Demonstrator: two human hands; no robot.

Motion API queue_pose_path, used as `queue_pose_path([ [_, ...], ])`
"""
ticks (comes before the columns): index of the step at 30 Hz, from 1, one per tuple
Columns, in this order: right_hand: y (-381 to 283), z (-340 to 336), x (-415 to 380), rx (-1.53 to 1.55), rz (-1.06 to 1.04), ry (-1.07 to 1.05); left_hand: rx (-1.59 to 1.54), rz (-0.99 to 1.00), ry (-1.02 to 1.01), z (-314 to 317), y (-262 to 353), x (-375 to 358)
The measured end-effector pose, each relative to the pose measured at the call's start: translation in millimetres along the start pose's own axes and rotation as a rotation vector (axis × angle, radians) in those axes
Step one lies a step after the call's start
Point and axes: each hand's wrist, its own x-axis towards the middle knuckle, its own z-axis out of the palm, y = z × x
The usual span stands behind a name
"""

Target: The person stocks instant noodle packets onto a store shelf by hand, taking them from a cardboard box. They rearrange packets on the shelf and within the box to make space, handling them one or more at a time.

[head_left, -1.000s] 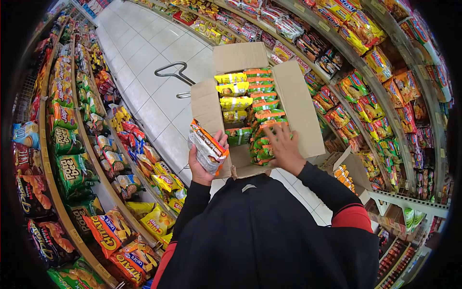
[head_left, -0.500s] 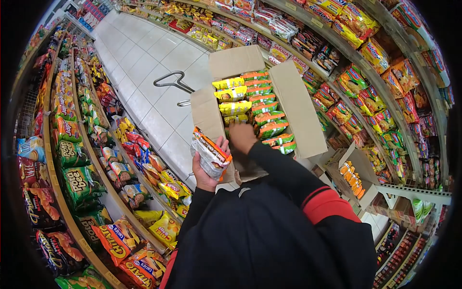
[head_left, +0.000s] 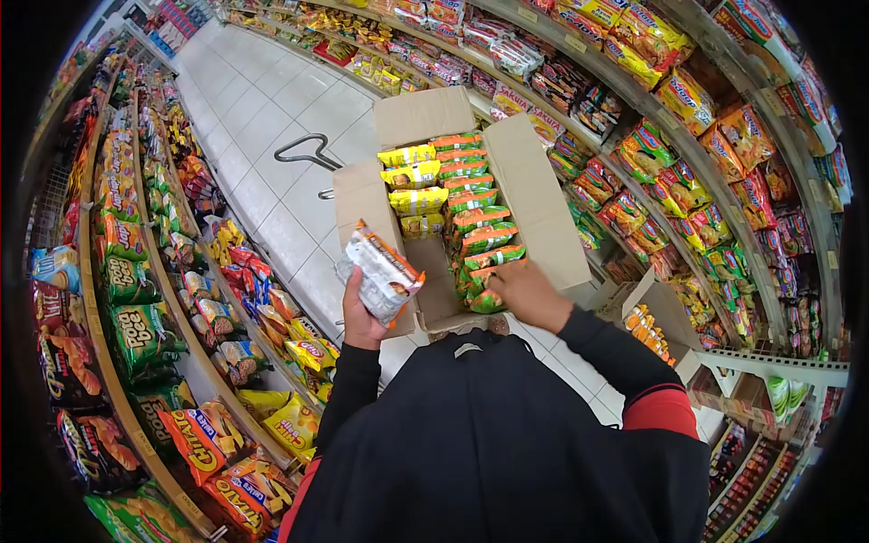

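In front of me an open cardboard box (head_left: 534,213) holds two rows of instant noodle packets. Yellow packets (head_left: 418,201) fill the far part of its left row, and the near part of that row shows bare cardboard. Green and orange packets (head_left: 480,217) run down the right side. My left hand (head_left: 362,317) is closed around a silver and orange instant noodle packet (head_left: 389,276), tilted over the box's left flap. My right hand (head_left: 529,294) is at the near end of the right row, its fingers closed on a green noodle packet (head_left: 484,297); the fingertips are partly hidden.
A snack shelf (head_left: 109,362) with chip bags lines the left side. Noodle shelves (head_left: 697,154) curve along the right. A metal handle (head_left: 308,154) sticks out beyond the box, over the tiled floor (head_left: 262,172). Another open carton (head_left: 665,312) stands at the right.
My right hand has moved from the left row to the near end of the green row. My left hand still holds its packet, now turned more. The view has shifted slightly.
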Motion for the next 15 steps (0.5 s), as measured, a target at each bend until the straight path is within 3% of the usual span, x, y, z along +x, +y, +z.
queue_pose_path([
  [1,-4.2,7.7,-2.9,-0.001,-0.01,0.004,0.002,0.011,0.0,4.4,-1.9,1.8],
  [3,-8.4,15.0,-7.1,-0.15,-0.009,0.06,0.369,0.07,0.243,15.6,-8.7,6.8],
  [5,-8.1,1.3,-9.7,-0.157,-0.036,0.115,0.456,0.125,0.253,36.9,-18.9,10.5],
  [7,-10.8,-24.9,-11.9,0.023,-0.043,0.163,0.7,0.241,0.236,41.4,-30.1,16.8],
  [10,1.4,-7.5,-25.3,0.179,-0.128,0.109,0.689,0.265,0.298,42.1,-45.0,23.2],
  [15,19.8,11.6,-26.6,0.168,-0.252,0.164,0.687,0.366,0.368,36.4,-57.6,11.6],
])
